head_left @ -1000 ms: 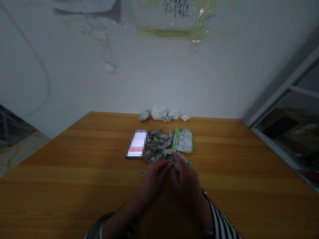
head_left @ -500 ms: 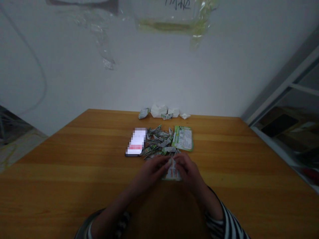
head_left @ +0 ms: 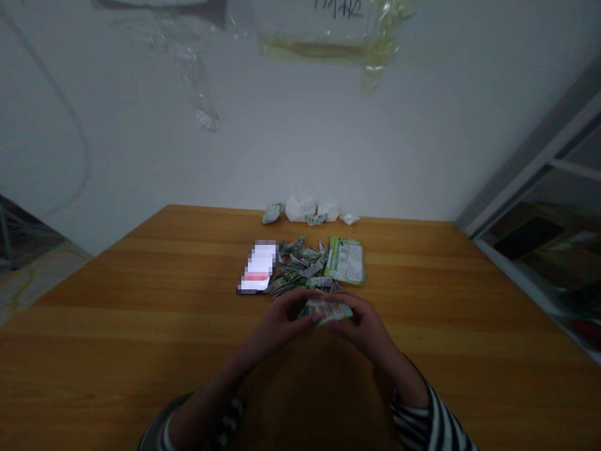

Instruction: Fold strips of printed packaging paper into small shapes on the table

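Observation:
My left hand and my right hand meet over the wooden table, both pinching a small printed paper slip held sideways between the fingertips. Just beyond the hands lies a pile of several folded green-and-white paper pieces. A flat green printed sheet lies to the right of the pile. A phone with a lit screen lies to its left.
Crumpled white papers sit at the table's far edge against the white wall. A plastic bag with handwriting hangs on the wall above. A metal frame stands to the right of the table.
Both hands drew back from the pile with a paper slip. The slip hung upright half a second ago and now lies sideways between the fingertips.

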